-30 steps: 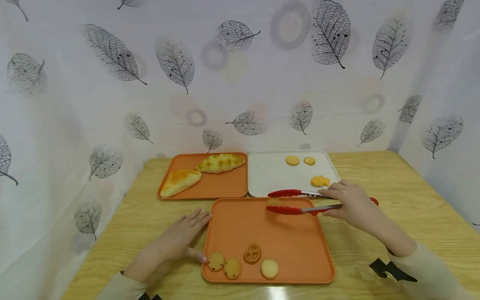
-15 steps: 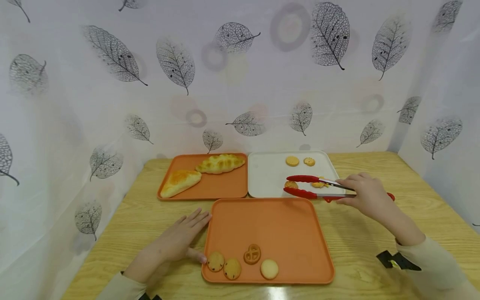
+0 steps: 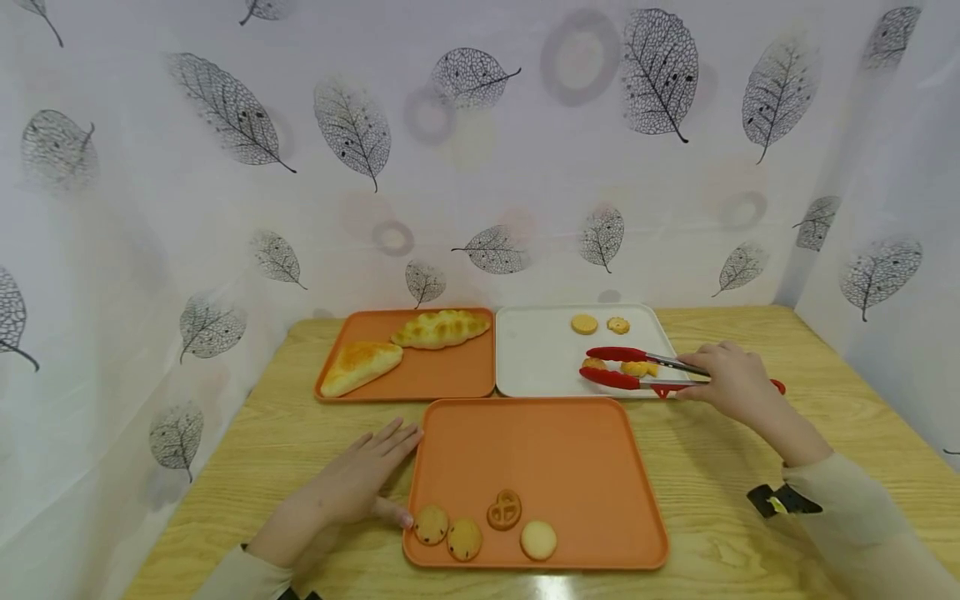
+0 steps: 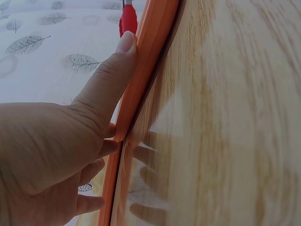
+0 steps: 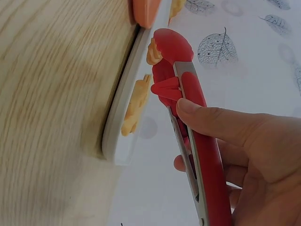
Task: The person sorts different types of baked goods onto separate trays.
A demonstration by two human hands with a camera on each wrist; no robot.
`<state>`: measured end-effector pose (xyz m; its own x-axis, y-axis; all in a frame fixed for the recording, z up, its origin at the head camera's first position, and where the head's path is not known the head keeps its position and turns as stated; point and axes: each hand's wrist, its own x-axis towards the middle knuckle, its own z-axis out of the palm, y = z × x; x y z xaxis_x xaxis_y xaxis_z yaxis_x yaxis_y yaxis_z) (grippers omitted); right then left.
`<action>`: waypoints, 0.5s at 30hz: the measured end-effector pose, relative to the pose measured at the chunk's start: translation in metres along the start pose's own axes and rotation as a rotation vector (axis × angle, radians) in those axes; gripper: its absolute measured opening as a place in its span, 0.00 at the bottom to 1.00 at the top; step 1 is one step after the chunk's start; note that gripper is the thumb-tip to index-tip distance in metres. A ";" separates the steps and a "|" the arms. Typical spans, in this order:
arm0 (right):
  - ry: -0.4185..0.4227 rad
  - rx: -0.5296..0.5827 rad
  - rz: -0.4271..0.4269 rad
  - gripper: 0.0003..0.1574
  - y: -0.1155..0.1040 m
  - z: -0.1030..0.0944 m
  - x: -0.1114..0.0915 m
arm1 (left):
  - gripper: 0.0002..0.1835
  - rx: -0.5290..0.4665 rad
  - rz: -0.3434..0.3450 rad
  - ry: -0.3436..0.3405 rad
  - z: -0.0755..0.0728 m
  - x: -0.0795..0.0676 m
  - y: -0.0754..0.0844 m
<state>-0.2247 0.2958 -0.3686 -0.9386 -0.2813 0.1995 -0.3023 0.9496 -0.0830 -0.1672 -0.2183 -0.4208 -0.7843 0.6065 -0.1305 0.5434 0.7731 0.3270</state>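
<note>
Tongs [image 3: 630, 382] of shiny metal with ridged red tips, gripped between thumb and curled fingers of the right hand [image 3: 729, 381], long axis toward nine o'clock. Between the spread arms, a flat fish cracker [image 3: 640, 368] on the white tray [image 3: 532, 350], then a grooved golden cookie [image 3: 594, 364] at the tips, nearer the right hand; cannot tell whether pinched or resting. Farther, at eight o'clock from there, the left hand [image 3: 356, 471], straight-fingered against the front orange tray's [image 3: 555, 454] rim.
</note>
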 end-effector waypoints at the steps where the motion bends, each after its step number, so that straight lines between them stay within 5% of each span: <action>1: -0.006 0.000 0.003 0.36 0.001 0.001 0.001 | 0.62 -0.001 0.000 0.000 0.000 0.000 0.000; 15: -0.073 0.018 0.039 0.39 0.007 0.005 0.012 | 0.61 0.000 -0.003 -0.003 0.000 0.000 -0.001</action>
<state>-0.2389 0.2982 -0.3721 -0.9591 -0.2544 0.1240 -0.2678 0.9575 -0.1068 -0.1674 -0.2189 -0.4210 -0.7851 0.6048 -0.1339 0.5412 0.7748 0.3268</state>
